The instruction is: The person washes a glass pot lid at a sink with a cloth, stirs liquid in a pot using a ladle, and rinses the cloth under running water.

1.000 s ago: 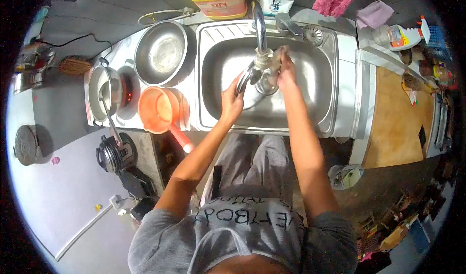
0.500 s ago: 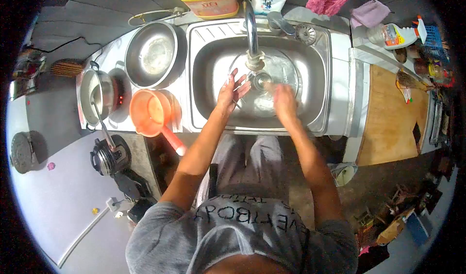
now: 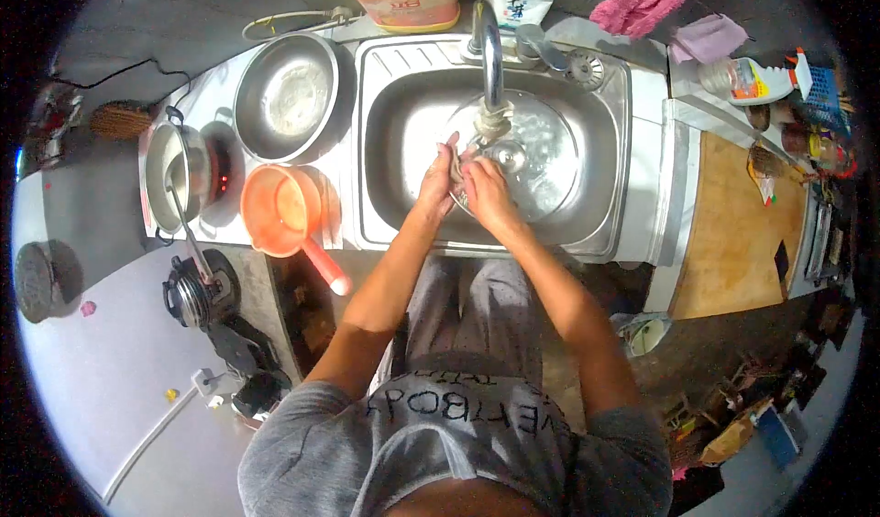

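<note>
Far left, a pot (image 3: pixel 166 182) with a ladle (image 3: pixel 190 233) in it, handle sticking out toward the person. Next, a wide metal pan (image 3: pixel 291 95), with an orange dipper (image 3: pixel 277 210) just below it on the counter, handle angled down to the right. Then the steel sink (image 3: pixel 390 164). Left hand (image 3: pixel 437 185) is over the sink by the left edge of a clear round lid (image 3: pixel 550 173), fingers pointing up. Right hand (image 3: pixel 489 194) is up against it, fingers bent in. So hands are together; something small and brownish shows between the fingers, too unclear to name. Can't tell if either hand grips the lid rim. Lid lies in the sink, wet, metal knob (image 3: pixel 510 157) near its middle. Faucet (image 3: pixel 493 68) arches over, its end near the knob. Right of the sink, a spray bottle (image 3: pixel 765 82) and a wooden board (image 3: pixel 738 233).
</note>
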Demonstrator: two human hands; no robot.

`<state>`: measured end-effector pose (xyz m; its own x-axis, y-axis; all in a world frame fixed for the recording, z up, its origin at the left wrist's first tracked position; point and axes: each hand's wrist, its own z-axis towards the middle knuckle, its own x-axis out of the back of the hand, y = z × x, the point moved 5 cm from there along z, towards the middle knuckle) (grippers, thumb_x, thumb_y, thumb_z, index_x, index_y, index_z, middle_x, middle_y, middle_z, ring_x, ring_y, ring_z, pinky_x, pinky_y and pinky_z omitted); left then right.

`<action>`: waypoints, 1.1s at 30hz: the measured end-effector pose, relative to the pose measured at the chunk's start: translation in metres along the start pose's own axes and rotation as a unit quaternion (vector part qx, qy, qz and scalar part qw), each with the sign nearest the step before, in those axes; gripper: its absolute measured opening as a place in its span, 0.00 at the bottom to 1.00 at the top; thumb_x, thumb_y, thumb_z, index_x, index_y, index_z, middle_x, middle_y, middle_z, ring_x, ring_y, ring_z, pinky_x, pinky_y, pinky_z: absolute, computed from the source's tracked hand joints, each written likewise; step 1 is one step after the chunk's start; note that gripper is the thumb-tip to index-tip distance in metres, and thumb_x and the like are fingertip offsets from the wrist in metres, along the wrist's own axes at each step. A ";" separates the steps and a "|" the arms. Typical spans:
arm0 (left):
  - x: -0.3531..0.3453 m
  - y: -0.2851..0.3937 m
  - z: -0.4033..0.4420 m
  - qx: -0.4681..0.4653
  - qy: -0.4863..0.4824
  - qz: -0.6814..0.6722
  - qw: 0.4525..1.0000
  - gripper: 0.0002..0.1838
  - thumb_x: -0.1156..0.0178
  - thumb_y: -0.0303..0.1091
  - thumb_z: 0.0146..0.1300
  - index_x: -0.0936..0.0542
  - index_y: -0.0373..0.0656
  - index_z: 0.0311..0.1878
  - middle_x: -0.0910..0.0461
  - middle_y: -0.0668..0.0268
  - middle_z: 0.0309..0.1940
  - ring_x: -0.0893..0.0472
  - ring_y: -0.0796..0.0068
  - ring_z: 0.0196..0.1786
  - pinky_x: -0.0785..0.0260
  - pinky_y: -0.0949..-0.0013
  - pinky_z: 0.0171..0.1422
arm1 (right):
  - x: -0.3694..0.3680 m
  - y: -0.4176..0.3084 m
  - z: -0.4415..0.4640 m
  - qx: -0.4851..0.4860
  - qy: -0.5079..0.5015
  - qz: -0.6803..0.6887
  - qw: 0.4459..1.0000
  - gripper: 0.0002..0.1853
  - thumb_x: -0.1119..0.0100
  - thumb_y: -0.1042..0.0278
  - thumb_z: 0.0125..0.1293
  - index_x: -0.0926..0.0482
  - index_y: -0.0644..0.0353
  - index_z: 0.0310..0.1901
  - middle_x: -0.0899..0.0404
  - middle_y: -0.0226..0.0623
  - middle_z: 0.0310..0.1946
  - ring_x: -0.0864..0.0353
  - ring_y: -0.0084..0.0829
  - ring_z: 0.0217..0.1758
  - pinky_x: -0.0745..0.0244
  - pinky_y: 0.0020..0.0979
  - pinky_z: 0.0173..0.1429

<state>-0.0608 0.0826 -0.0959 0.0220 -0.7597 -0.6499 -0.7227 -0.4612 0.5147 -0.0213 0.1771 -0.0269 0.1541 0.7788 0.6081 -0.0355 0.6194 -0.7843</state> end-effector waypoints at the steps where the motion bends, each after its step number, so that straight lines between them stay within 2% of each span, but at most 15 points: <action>1: 0.000 0.005 -0.006 0.000 0.020 -0.020 1.000 0.31 0.58 0.57 0.65 0.42 0.51 0.67 0.31 0.59 0.56 0.23 0.72 0.46 0.26 0.71 0.50 | 0.005 0.002 -0.013 -0.025 -0.036 -0.008 0.999 0.08 0.48 0.76 0.57 0.27 0.61 0.40 0.30 0.47 0.37 0.30 0.48 0.44 0.33 0.43 0.48; 5: 0.014 0.024 -0.007 -0.033 0.031 0.000 0.999 0.32 0.59 0.56 0.65 0.45 0.51 0.68 0.33 0.54 0.58 0.25 0.63 0.52 0.28 0.63 0.58 | 0.042 0.041 -0.021 -0.100 -0.094 -0.148 0.979 0.09 0.49 0.80 0.52 0.27 0.65 0.37 0.30 0.51 0.36 0.29 0.49 0.40 0.33 0.46 0.47; 7: 0.018 0.025 -0.007 -0.035 0.028 0.020 0.999 0.33 0.60 0.57 0.65 0.47 0.51 0.69 0.34 0.53 0.59 0.27 0.59 0.56 0.30 0.60 0.60 | 0.050 0.065 0.006 -0.065 0.042 -0.282 0.956 0.08 0.49 0.78 0.54 0.28 0.66 0.37 0.30 0.48 0.35 0.30 0.48 0.43 0.31 0.43 0.47; 11: 0.007 0.021 -0.011 -0.021 0.000 0.038 0.999 0.35 0.58 0.58 0.64 0.46 0.49 0.69 0.33 0.54 0.58 0.25 0.64 0.52 0.29 0.63 0.59 | 0.043 0.054 0.076 -0.054 0.184 -0.169 0.967 0.13 0.44 0.73 0.56 0.28 0.62 0.45 0.30 0.47 0.44 0.30 0.48 0.47 0.33 0.44 0.50; 12: 0.001 0.021 -0.015 -0.015 0.000 0.054 0.998 0.35 0.58 0.58 0.64 0.46 0.48 0.69 0.33 0.54 0.57 0.25 0.65 0.51 0.29 0.64 0.58 | 0.041 0.029 0.077 -0.118 0.175 0.019 0.977 0.15 0.43 0.71 0.56 0.28 0.62 0.45 0.31 0.46 0.46 0.29 0.49 0.47 0.33 0.45 0.51; 13: -0.001 0.018 -0.015 -0.011 0.000 0.014 1.000 0.34 0.55 0.56 0.64 0.43 0.46 0.67 0.30 0.58 0.51 0.24 0.67 0.47 0.28 0.65 0.56 | 0.017 0.026 0.077 -0.052 0.121 -0.004 0.991 0.15 0.43 0.69 0.57 0.29 0.62 0.46 0.31 0.46 0.47 0.28 0.49 0.45 0.32 0.44 0.50; 16: 0.021 0.016 -0.012 0.030 0.047 0.072 0.996 0.34 0.56 0.57 0.65 0.43 0.46 0.67 0.29 0.58 0.51 0.24 0.69 0.49 0.27 0.67 0.53 | -0.028 0.007 0.048 0.035 -0.029 -0.039 0.998 0.18 0.43 0.62 0.59 0.29 0.63 0.47 0.31 0.45 0.47 0.29 0.49 0.45 0.33 0.43 0.52; 18: 0.007 0.028 -0.018 -0.029 0.039 -0.032 0.998 0.33 0.57 0.58 0.65 0.42 0.46 0.67 0.28 0.57 0.52 0.24 0.70 0.49 0.27 0.66 0.52 | -0.010 -0.030 0.014 0.066 -0.090 -0.034 0.993 0.19 0.43 0.63 0.58 0.30 0.63 0.49 0.31 0.44 0.47 0.31 0.47 0.47 0.35 0.43 0.53; 24: 0.019 0.041 -0.007 0.077 0.127 0.083 0.985 0.35 0.59 0.62 0.64 0.42 0.48 0.67 0.29 0.55 0.55 0.22 0.62 0.45 0.27 0.64 0.50 | 0.041 -0.032 -0.018 0.127 -0.203 -0.142 0.960 0.18 0.40 0.68 0.55 0.28 0.63 0.48 0.27 0.40 0.43 0.33 0.44 0.52 0.35 0.41 0.55; 26: 0.014 0.047 -0.004 0.087 0.133 0.120 0.980 0.37 0.59 0.64 0.62 0.40 0.47 0.66 0.29 0.54 0.54 0.22 0.63 0.44 0.26 0.65 0.48 | 0.055 -0.031 -0.010 0.174 -0.139 -0.140 0.965 0.20 0.37 0.68 0.52 0.28 0.64 0.47 0.25 0.40 0.39 0.29 0.44 0.45 0.32 0.40 0.50; 28: -0.018 0.069 -0.022 0.069 0.085 0.068 0.992 0.42 0.60 0.70 0.59 0.38 0.45 0.65 0.28 0.55 0.54 0.23 0.63 0.46 0.29 0.66 0.49 | 0.078 -0.010 0.003 -0.047 -0.004 -0.059 0.997 0.19 0.36 0.69 0.54 0.27 0.65 0.46 0.23 0.40 0.37 0.25 0.39 0.38 0.29 0.36 0.44; 30: -0.014 0.073 -0.022 -0.005 0.115 0.220 0.969 0.44 0.59 0.70 0.59 0.39 0.42 0.66 0.36 0.53 0.63 0.35 0.57 0.64 0.49 0.61 0.68 | 0.087 0.016 0.016 -0.124 0.040 0.196 0.972 0.16 0.40 0.69 0.59 0.28 0.67 0.46 0.22 0.39 0.38 0.23 0.32 0.36 0.28 0.32 0.41; 31: 0.004 0.063 -0.013 -0.033 0.138 0.282 0.949 0.43 0.57 0.68 0.59 0.40 0.40 0.66 0.38 0.50 0.63 0.37 0.57 0.65 0.50 0.60 0.69 | 0.088 0.035 0.019 -0.192 -0.024 0.201 0.960 0.15 0.42 0.69 0.61 0.27 0.68 0.47 0.23 0.36 0.41 0.25 0.25 0.41 0.29 0.27 0.46; 32: 0.019 0.058 -0.002 -0.062 0.161 0.342 0.924 0.43 0.54 0.66 0.60 0.42 0.39 0.67 0.40 0.48 0.64 0.39 0.57 0.67 0.51 0.59 0.70 | 0.088 0.040 0.020 -0.187 -0.024 0.201 0.961 0.15 0.42 0.69 0.61 0.27 0.68 0.47 0.23 0.36 0.41 0.25 0.25 0.41 0.29 0.27 0.46; 33: 0.017 0.055 -0.012 -0.006 0.223 0.356 0.908 0.44 0.52 0.64 0.60 0.46 0.39 0.68 0.39 0.48 0.64 0.40 0.56 0.67 0.52 0.56 0.69 | 0.085 0.049 0.016 -0.228 -0.001 0.324 0.918 0.15 0.42 0.70 0.60 0.27 0.67 0.47 0.23 0.35 0.41 0.25 0.25 0.42 0.30 0.27 0.47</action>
<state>-0.0916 0.0386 -0.0724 -0.1694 -0.9757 0.1388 -0.6562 0.2167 0.7228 -0.0258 0.2748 -0.0114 0.2451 0.9695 -0.0048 0.2984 -0.0801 -0.9511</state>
